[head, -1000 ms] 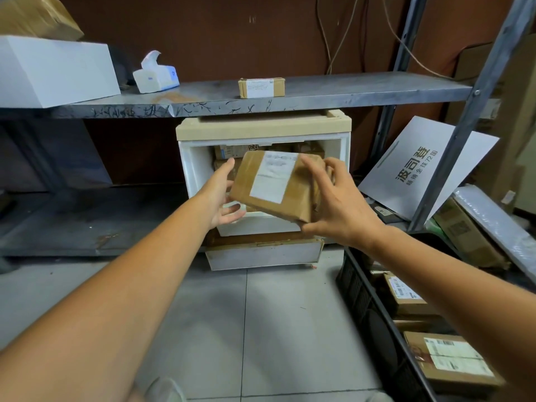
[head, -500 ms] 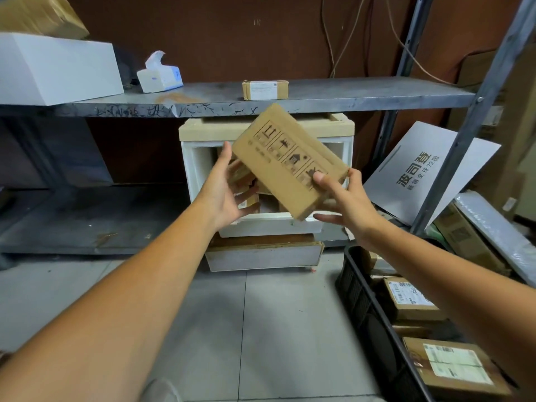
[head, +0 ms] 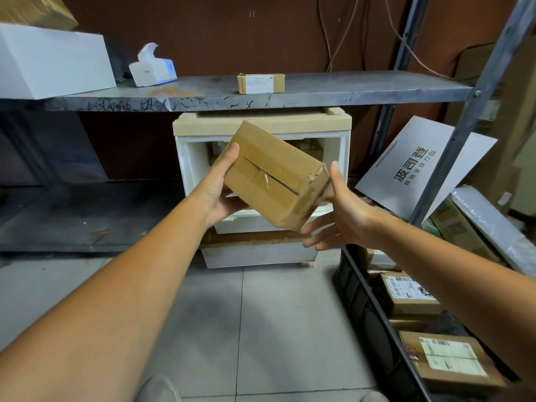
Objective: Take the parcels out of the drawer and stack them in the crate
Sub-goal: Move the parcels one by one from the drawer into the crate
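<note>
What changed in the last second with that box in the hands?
The parcel was turned over between both hands: its white label faced us first, then printed symbols, now a taped seam. The left hand grips its left end; the right hand props the right corner. The drawer unit, crate and shelf stayed put.

The parcel (head: 272, 175) is plain brown cardboard with a glossy tan tape strip over its dark seam. The drawer unit (head: 181, 169) is white with a beige top, and its drawer (head: 261, 224) is white too. The crate (head: 356, 291) is black; the labelled parcels (head: 446, 361) in it are brown, with white labels printed in black. The shelf (head: 348, 88) is grey metal, scribbled black along its front edge. The wall (head: 232, 33) is dark red-brown, the floor (head: 261, 329) pale grey tile with thin darker lines
</note>
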